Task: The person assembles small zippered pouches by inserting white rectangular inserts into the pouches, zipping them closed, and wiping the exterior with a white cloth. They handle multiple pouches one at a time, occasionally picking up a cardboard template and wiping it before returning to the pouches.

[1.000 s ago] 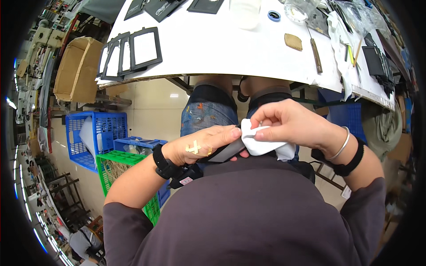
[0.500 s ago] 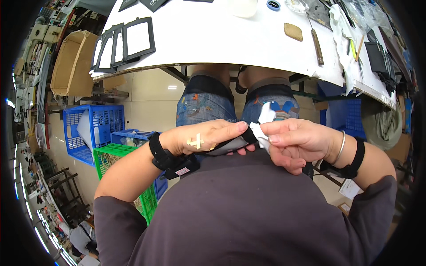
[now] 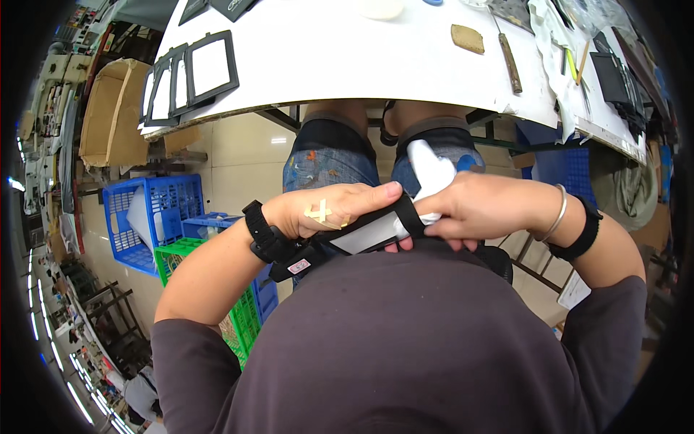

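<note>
Close to my body, my left hand (image 3: pixel 329 208) is closed on a black frame-like piece (image 3: pixel 411 217) with a pale middle. Its thumb lies along the upper edge, and some fingertips show underneath. My right hand (image 3: pixel 484 206) pinches a crumpled white cloth (image 3: pixel 432 172) at the right end of this piece. Part of the cloth passes against the black border, and a loose end sticks up toward the table. Curled fingers hide part of the cloth. Similar black frames (image 3: pixel 230 61) with white middles overlap at the table's left front corner.
Across the front runs a white-topped table (image 3: pixel 325 65). On it lie a tan block (image 3: pixel 468 39), a wooden-handled tool (image 3: pixel 510 65) and a white rag (image 3: pixel 553 72). A cardboard box (image 3: pixel 116 112), a blue crate (image 3: pixel 153 217) and a green crate (image 3: pixel 242 318) stand at my left.
The black piece has tilted, showing more of its pale middle. My right hand has turned knuckles-up and shifted the cloth around the piece's right end. The view has shifted slightly.
</note>
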Demonstrator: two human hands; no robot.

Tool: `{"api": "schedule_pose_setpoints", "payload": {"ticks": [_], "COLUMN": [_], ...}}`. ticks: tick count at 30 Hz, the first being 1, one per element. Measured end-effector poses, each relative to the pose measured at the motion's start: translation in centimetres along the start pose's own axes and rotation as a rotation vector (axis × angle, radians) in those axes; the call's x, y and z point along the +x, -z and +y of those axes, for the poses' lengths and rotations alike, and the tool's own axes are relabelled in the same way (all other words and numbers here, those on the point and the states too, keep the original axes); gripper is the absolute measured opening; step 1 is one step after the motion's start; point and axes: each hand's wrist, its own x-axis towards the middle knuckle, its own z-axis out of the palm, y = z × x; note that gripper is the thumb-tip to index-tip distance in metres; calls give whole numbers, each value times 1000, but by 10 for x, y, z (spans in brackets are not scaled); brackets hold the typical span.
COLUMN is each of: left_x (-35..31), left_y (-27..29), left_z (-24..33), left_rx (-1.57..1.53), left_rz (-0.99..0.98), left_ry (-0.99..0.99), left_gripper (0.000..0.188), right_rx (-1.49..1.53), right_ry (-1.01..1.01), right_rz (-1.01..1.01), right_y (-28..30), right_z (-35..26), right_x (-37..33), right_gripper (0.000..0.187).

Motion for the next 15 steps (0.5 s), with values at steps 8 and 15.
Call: {"api": "schedule_pose_setpoints", "payload": {"ticks": [8, 15], "left_x": [4, 10], "left_y": [12, -1], "left_z": [-8, 11], "left_rx": [-311, -86], "left_rz": [-20, 76], "left_ry": [17, 268], "left_gripper": [74, 59], "right_rx": [514, 314], "right_ry": [90, -177], "right_rz": [-44, -577], "right_y": [4, 14], "right_z": [26, 9], "right_x": [1, 27], "right_gripper": [28, 43]}}
